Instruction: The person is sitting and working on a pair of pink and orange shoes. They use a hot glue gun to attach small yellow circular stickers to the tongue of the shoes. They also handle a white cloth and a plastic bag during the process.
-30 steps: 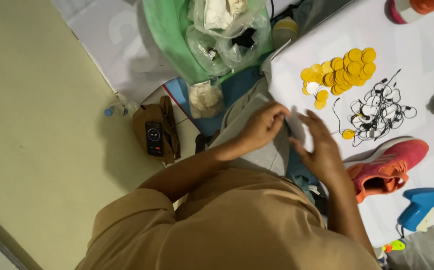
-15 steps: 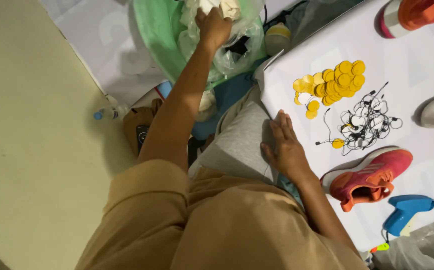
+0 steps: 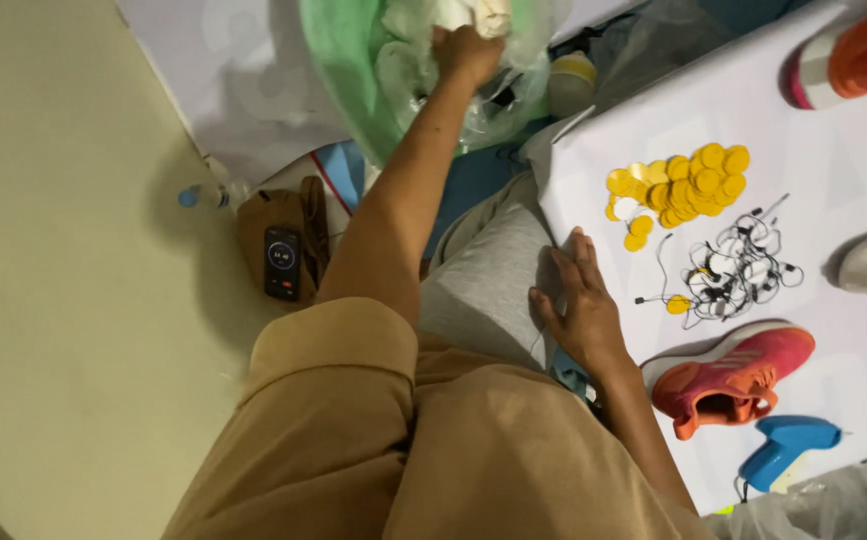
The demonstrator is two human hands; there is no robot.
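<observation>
**Counts**

Two hands (image 3: 469,50); three shoes (image 3: 732,375) in view, two of them cut by the frame edge; one blue glue gun (image 3: 786,447); one phone (image 3: 282,262); one green bag (image 3: 354,60); yellow discs (image 3: 679,185) piled, too many to count.

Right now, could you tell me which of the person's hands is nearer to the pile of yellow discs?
The right hand. It rests flat at the edge of the white sheet, just below-left of the yellow discs. The left hand is farther away, reaching into the green bag.

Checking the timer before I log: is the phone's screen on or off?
On. The phone lies face up on the brown pouch, its dark screen showing a lit round dial.
</observation>
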